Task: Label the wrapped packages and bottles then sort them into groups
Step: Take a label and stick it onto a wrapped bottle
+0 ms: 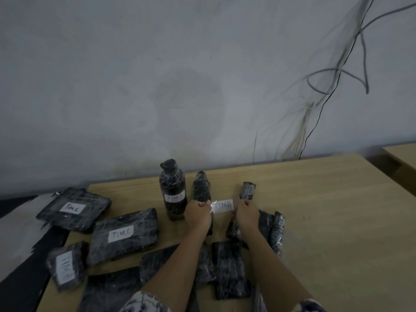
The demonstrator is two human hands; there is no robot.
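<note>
A white paper label (pixel 223 206) reading "TIMB", covered with clear tape, is stretched between my two hands. My left hand (pixel 198 214) pinches its left end and my right hand (pixel 247 213) pinches its right end. Behind my left hand stands a black-wrapped bottle (pixel 200 186) with no label showing, and another wrapped bottle (pixel 247 190) stands behind my right hand. A taller wrapped bottle (pixel 173 190) to the left carries a label. Flat wrapped packages marked "TIMC" (pixel 74 208) (pixel 122 234) lie at the left.
Several more black-wrapped packages (pixel 229 269) lie on the wooden table (pixel 326 221) between and under my forearms, and a labelled one (pixel 65 265) sits near the left edge. Black and white sheets hang off the table's left side. Cables dangle on the wall at right.
</note>
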